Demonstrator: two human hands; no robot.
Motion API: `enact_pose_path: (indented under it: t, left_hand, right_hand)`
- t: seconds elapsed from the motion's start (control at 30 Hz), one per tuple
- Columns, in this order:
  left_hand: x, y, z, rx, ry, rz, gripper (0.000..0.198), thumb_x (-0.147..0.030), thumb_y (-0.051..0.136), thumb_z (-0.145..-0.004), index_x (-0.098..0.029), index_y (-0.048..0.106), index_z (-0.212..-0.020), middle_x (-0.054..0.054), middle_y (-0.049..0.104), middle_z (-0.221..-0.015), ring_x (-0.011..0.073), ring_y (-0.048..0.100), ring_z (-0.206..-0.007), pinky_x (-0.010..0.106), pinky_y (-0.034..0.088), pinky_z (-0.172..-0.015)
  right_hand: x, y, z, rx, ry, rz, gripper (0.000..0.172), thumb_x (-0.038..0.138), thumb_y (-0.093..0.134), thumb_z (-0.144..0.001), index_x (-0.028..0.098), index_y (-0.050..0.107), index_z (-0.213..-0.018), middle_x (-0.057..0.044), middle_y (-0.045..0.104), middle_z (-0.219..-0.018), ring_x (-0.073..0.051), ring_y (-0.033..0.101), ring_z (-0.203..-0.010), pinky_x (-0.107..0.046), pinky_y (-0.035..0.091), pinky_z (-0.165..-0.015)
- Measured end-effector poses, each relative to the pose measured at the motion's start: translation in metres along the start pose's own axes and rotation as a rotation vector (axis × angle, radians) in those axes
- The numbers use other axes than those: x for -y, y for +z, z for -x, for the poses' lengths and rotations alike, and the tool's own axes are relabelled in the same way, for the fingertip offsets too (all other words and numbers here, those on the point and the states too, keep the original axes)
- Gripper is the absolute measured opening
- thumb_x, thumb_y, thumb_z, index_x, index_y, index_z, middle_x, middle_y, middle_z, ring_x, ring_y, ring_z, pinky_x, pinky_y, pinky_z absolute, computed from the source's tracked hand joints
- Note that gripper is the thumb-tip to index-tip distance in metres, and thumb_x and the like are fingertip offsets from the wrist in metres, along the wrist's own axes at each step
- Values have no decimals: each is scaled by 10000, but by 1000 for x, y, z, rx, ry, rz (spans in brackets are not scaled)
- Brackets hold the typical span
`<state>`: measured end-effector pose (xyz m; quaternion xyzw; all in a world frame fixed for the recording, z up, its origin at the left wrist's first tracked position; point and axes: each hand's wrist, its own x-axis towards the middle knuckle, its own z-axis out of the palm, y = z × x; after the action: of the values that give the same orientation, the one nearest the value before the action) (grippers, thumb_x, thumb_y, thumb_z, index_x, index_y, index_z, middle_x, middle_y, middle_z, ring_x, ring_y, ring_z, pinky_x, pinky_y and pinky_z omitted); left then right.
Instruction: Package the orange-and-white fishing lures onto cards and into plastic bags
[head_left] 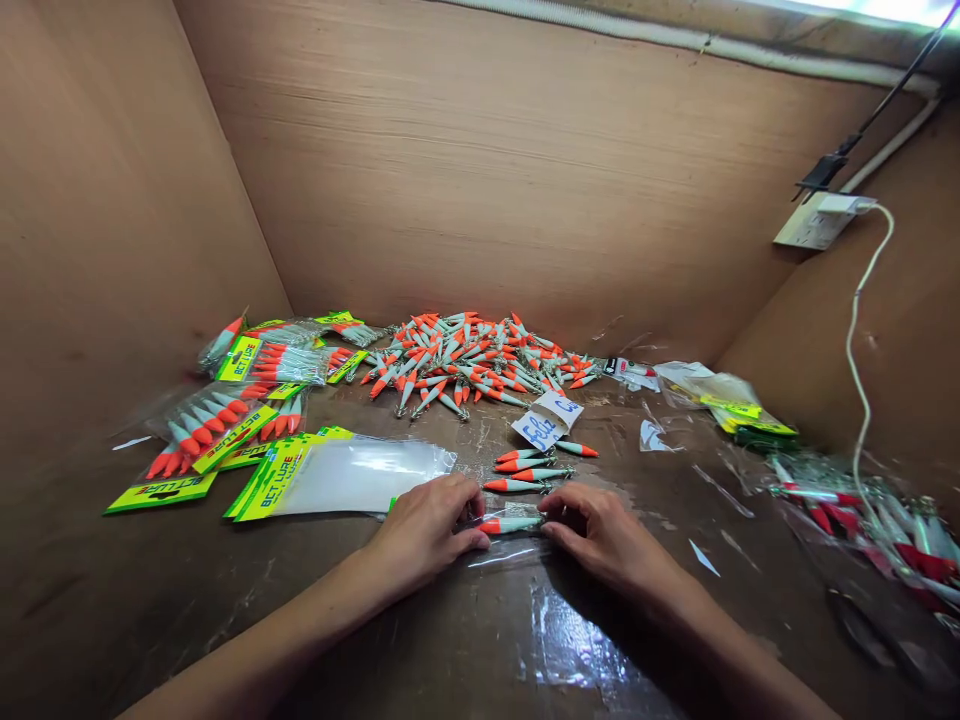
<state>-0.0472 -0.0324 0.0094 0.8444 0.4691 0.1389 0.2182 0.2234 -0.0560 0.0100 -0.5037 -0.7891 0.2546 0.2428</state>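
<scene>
A fishing lure (514,524) with an orange nose and pale body lies crosswise between my hands, over a clear plastic bag (501,552). My left hand (435,522) is closed at the bag, with thumb and fingers around the lure's orange end. At the lure's hooked tail, my right hand (604,528) pinches with thumb and fingertips. A bit of green shows beside my left hand, partly hidden by it. Just beyond my hands, several loose lures (517,486) lie side by side. Left of them rests a stack of clear bags with yellow-green headers (360,475).
A big heap of orange-and-pale lures (465,355) stands against the back panel. Filled lure packs (217,420) pile up at left. A handwritten card (547,420) lies mid-table. Red-and-white lures (885,520), a hanging white cable (855,350) and dark-handled scissors (862,625) are at right.
</scene>
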Motion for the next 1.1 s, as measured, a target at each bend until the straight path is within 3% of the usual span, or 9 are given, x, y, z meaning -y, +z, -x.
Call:
enact_pose_path:
  t: [0.2, 0.53, 0.73, 0.9, 1.1]
  left_hand:
    - [-6, -1, 0, -34, -1, 13, 207, -376, 753, -796, -268, 641, -933, -35, 679, -899, 177, 620, -817, 248, 392, -670]
    - [-10, 7, 0, -107, 77, 60, 118, -296, 707, -848, -239, 618, -901, -32, 654, -857, 152, 591, -746, 241, 383, -645]
    - [-12, 7, 0, -130, 116, 69, 114, -294, 701, -865, -229, 618, -910, -26, 649, -853, 149, 588, -746, 244, 384, -645]
    - [-14, 4, 1, -135, 137, 85, 78, -294, 666, -896, -225, 630, -897, -23, 647, -848, 147, 590, -755, 245, 393, -652]
    - [-16, 3, 1, -151, 151, 112, 124, -301, 591, -951, -227, 657, -875, -12, 653, -853, 148, 599, -777, 256, 405, -692]
  right_hand:
    - [14, -8, 8, -53, -117, 35, 150, 217, 625, -908, 253, 674, -1045, -34, 686, -1040, -196, 629, -953, -302, 457, -836]
    - [9, 16, 2, 0, 97, -88, 104, 288, 667, -876, 218, 668, -952, 9, 698, -804, -160, 618, -722, -263, 443, -665]
    - [8, 13, 1, 47, 78, -137, 163, 276, 664, -871, 225, 720, -1014, -25, 743, -964, -189, 668, -867, -284, 478, -780]
    - [6, 13, 0, 31, 98, -158, 170, 299, 655, -881, 216, 728, -1010, -32, 750, -936, -196, 676, -837, -293, 494, -769]
    - [8, 10, 0, 52, -3, -153, 192, 281, 589, -926, 233, 755, -1009, -48, 751, -1003, -212, 675, -931, -321, 493, -855]
